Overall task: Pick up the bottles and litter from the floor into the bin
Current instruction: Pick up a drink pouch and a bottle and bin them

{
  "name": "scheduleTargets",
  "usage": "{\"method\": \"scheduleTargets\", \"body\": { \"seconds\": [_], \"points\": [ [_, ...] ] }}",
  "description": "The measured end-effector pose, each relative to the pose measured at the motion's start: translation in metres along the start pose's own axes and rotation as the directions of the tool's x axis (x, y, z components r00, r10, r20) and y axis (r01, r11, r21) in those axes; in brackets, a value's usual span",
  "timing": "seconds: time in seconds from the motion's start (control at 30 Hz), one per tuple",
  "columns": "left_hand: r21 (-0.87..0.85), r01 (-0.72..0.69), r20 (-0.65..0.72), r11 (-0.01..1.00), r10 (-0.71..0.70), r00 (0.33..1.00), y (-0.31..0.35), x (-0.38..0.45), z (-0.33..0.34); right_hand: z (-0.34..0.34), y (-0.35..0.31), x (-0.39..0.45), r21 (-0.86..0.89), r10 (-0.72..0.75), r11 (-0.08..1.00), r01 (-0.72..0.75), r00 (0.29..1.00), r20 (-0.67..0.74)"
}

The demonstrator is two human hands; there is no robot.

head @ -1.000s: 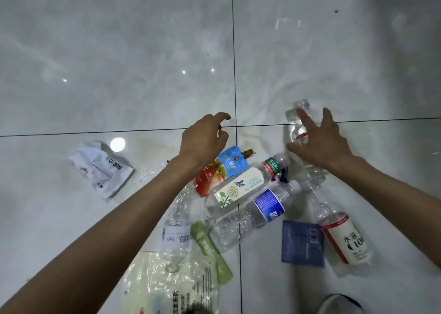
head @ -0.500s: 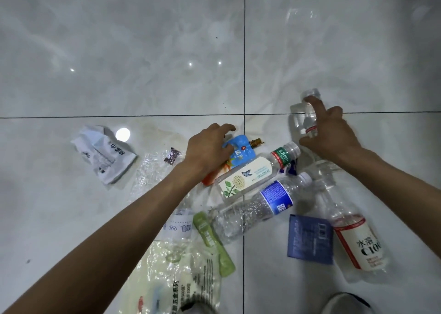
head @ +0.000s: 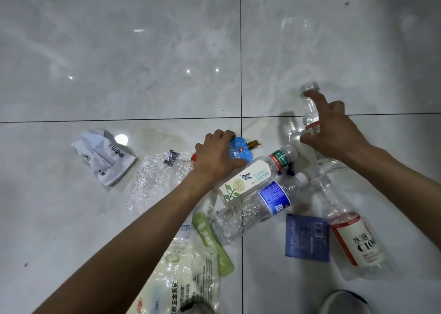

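1. Head view, hands: the left hand [head: 216, 156] is laid on the blue and red drink pouch [head: 239, 152], with its fingers curled over the pouch's far edge and the thumb pressed at its near side (a grip, as far as can be seen). The right hand [head: 334, 134] is closed round a clear bottle [head: 310, 109] whose cap end points away; the forefinger is stretched along its neck and the thumb is set against its red-banded side.

2. Head view, litter on the tiled floor [head: 119, 51]: a white-labelled bottle [head: 253, 177] is seen touching the pouch, and a blue-labelled crushed bottle [head: 260, 204] lies just beside it. A red and white labelled bottle [head: 350, 232] is found to the right, a dark blue packet [head: 306, 235] just beside it. A green sachet [head: 212, 242], a clear wrapper [head: 152, 182] and a crumpled paper [head: 105, 156] lie to the left.
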State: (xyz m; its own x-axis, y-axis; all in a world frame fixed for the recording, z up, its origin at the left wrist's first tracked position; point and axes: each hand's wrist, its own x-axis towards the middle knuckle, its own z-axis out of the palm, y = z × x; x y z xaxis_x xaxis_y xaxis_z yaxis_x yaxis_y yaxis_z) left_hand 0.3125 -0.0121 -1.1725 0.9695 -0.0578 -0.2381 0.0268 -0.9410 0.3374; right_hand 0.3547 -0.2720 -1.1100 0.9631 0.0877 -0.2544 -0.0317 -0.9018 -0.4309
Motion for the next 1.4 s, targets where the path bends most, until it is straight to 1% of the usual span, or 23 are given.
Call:
{"method": "scheduleTargets", "body": {
  "seconds": [0.17, 0.23, 0.33, 0.37, 0.53, 0.67, 0.8, 0.83, 0.97, 1.13, 1.4],
  "points": [
    [0.121, -0.008, -0.033, 0.993, 0.012, 0.999, -0.002, -0.004, 0.011, -0.002, 0.001, -0.003, 0.000, -0.014, 1.000, 0.014, 1.000, 0.000],
    [0.135, 0.026, -0.026, 0.991, -0.023, 0.999, -0.002, -0.002, 0.014, -0.002, 0.001, -0.003, 0.001, -0.019, 1.000, 0.019, 1.000, 0.001],
    [0.077, 0.131, 0.030, 0.988, -0.133, 0.991, -0.001, 0.004, 0.011, -0.003, 0.003, -0.004, 0.006, -0.009, 1.000, 0.009, 1.000, 0.003],
    [0.052, 0.147, 0.040, 0.988, -0.149, 0.988, -0.001, 0.005, 0.010, -0.003, 0.003, -0.003, 0.008, -0.005, 1.000, 0.005, 1.000, 0.003],
    [-0.019, 0.121, -0.033, 0.992, -0.122, 0.992, 0.001, 0.005, 0.007, -0.003, 0.001, -0.001, 0.001, -0.009, 1.000, 0.009, 1.000, 0.025],
    [-0.061, 0.166, -0.040, 0.984, -0.169, 0.985, -0.003, 0.010, 0.003, -0.003, -0.006, -0.001, 0.013, -0.039, 0.999, 0.038, 0.998, 0.040],
    [0.038, 0.146, -0.059, 0.989, -0.144, 0.988, -0.010, 0.008, 0.008, -0.002, -0.017, 0.004, 0.024, -0.079, 0.997, 0.078, 0.996, 0.040],
    [0.030, 0.143, -0.066, 0.989, -0.141, 0.988, -0.011, 0.008, 0.010, -0.001, -0.019, 0.006, 0.028, -0.079, 0.997, 0.078, 0.996, 0.042],
    [-0.059, 0.166, -0.119, 0.984, -0.172, 0.978, -0.012, 0.010, 0.008, 0.005, -0.022, 0.012, 0.031, -0.076, 0.997, 0.075, 0.996, 0.051],
    [-0.268, 0.192, -0.142, 0.944, -0.236, 0.961, -0.014, 0.014, 0.004, 0.011, -0.023, 0.015, 0.010, -0.059, 0.998, 0.059, 0.996, 0.061],
    [-0.381, 0.238, -0.150, 0.893, -0.314, 0.938, -0.021, 0.020, 0.005, 0.010, -0.040, 0.019, 0.019, -0.107, 0.994, 0.105, 0.991, 0.080]
  ]
}}
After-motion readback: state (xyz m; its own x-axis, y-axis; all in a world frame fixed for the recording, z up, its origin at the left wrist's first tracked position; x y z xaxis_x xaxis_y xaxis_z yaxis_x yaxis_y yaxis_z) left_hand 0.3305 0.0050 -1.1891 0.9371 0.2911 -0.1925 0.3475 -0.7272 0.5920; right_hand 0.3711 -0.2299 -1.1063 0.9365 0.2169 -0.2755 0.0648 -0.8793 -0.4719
